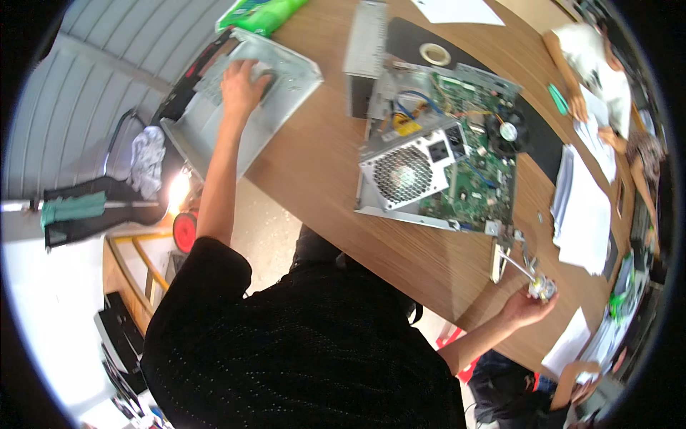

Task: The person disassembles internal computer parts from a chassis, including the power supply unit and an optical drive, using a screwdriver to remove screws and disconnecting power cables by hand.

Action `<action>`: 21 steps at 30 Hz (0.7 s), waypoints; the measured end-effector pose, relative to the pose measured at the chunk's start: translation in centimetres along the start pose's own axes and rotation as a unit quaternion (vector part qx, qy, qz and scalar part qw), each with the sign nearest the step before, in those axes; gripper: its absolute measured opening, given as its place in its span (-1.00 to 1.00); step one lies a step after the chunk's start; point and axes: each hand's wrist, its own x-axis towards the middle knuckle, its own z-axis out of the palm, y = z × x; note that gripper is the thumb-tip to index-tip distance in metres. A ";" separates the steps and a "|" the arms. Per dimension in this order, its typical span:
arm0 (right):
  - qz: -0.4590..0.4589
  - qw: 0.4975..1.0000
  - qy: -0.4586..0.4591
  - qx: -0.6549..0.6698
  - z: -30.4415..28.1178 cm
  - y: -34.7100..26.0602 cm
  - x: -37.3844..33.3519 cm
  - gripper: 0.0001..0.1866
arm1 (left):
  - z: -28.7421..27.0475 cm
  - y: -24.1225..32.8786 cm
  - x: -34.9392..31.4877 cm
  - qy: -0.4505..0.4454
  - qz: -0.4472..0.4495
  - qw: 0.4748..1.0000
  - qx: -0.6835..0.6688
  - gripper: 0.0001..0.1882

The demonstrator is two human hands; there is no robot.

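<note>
My left hand (241, 87) reaches into a grey metal computer case cover (282, 118) at the far left of the table. Its fingers are apart, resting at the inner surface, and a small dark piece shows beside the thumb. What lies under the fingers is partly hidden. At the right, my right hand (529, 306) is closed around the clear handle of a screwdriver (520, 267). The screwdriver's shaft points up and left, close to the corner of an opened computer chassis (407, 216). In that chassis sit a power supply (404, 175), a green motherboard (464, 189) and a black fan (507, 131).
A metal box (366, 57) stands behind the chassis. A tape roll (434, 54) lies on a black mat, and paper stacks (580, 214) lie to the right. A green package (264, 14) is at the far left. Other people sit along the right side.
</note>
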 end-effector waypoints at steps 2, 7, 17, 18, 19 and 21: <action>-0.014 0.999 0.013 -0.037 -0.2 -0.9 1.1 -0.70 | -1.2 2.9 -0.8 -0.014 -0.089 0.983 0.162 -0.04; 0.012 1.000 -0.001 -0.010 -0.1 1.4 0.8 -0.72 | -3.7 -0.3 1.6 -0.165 -0.140 0.976 -0.002 0.04; 0.069 0.995 -0.061 0.031 -0.4 1.5 -0.5 -0.69 | -5.5 0.4 1.6 -0.031 -0.112 0.993 -0.019 -0.21; 0.063 0.996 -0.054 0.028 -0.9 1.5 -0.6 -0.69 | -6.9 0.1 1.6 -0.018 -0.079 0.996 -0.020 -0.22; 0.025 0.999 -0.021 0.015 -1.1 1.4 -0.7 -0.68 | -7.3 0.3 1.6 -0.012 -0.023 0.999 -0.020 -0.25; -0.041 0.991 0.114 -0.049 0.6 2.0 -1.2 -0.69 | -10.1 0.7 -0.7 -0.119 -0.045 0.992 0.006 -0.27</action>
